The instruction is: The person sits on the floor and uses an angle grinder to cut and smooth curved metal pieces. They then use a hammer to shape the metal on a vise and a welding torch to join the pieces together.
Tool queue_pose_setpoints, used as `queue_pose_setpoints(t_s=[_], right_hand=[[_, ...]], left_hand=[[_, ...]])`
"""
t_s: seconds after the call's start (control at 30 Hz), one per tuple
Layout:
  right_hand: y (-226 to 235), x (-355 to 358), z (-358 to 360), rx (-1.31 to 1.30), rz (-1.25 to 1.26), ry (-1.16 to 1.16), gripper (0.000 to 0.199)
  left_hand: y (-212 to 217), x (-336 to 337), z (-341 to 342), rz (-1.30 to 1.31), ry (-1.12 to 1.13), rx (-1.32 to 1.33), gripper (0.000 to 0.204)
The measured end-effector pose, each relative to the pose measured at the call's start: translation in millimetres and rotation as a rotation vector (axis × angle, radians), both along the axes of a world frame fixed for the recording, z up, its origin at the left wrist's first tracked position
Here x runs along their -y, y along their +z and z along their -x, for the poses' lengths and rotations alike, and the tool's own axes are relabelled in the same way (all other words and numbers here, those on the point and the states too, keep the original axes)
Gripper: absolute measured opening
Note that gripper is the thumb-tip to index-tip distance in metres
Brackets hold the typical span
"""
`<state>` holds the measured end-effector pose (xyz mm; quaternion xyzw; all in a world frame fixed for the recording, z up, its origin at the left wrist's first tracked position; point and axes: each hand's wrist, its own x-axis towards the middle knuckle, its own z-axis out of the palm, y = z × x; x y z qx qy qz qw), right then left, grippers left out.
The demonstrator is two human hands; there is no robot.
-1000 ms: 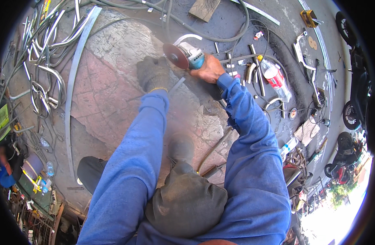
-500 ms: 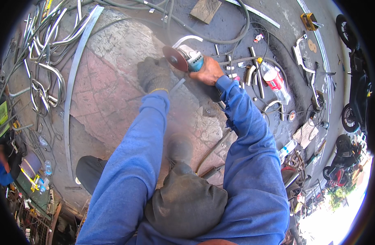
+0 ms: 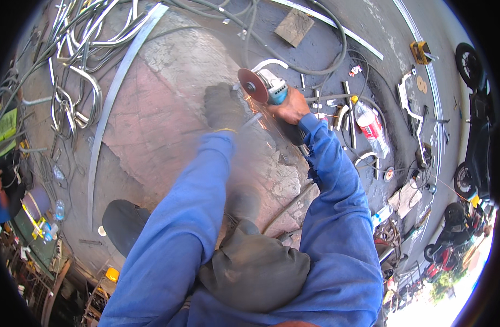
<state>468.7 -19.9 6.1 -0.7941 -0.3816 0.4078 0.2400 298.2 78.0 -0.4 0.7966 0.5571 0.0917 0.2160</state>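
My right hand (image 3: 293, 107), bare, is closed around the body of a blue-green and silver angle grinder (image 3: 276, 87) with a reddish-brown disc (image 3: 253, 85). Sparks spray downward below the disc. To its left, my left hand (image 3: 223, 107) in a dark, dusty glove has its fingers closed; a small light-grey end of a metal piece (image 3: 236, 86) shows at the fingertips beside the disc, the rest hidden by the glove. A flat grey metal strip (image 3: 252, 120) lies by the left wrist. Under both hands is a worn, cracked reddish slab (image 3: 146, 109).
Bent shiny metal tubes (image 3: 78, 98) pile up at the far left, beside a long curved metal strip (image 3: 111, 103). At right lie a plastic bottle (image 3: 371, 128), tube offcuts (image 3: 346, 114) and cables. A wooden block (image 3: 294, 27) sits at the back; motorcycles (image 3: 473, 120) stand far right.
Sparks now fly below the disc, where none showed before. In the picture, both hands and the grinder sit slightly further right and lower, as does the whole scene.
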Motion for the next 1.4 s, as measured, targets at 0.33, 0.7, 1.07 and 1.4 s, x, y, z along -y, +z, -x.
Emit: queue_pose_setpoints(t_s=[0.33, 0.7, 1.07, 1.4], right_hand=[[-2.3, -8.2, -5.2, 0.039, 0.013, 0.036, 0.063], [-1.5, -25.3, -1.5, 0.011, -0.055, -0.002, 0.060], [5.6, -13.9, 5.7, 0.017, -0.035, -0.049, 0.062], [-10.9, -17.7, -1.0, 0.010, -0.035, 0.033, 0.063]], left_hand=[[4.3, -0.8, 0.5, 0.005, -0.030, -0.075, 0.019], [-0.6, 0.4, 1.5, 0.023, -0.008, -0.027, 0.019], [-6.5, 0.9, 1.3, 0.022, -0.029, -0.043, 0.018], [3.1, -2.5, -1.0, 0.091, 0.009, -0.124, 0.020]])
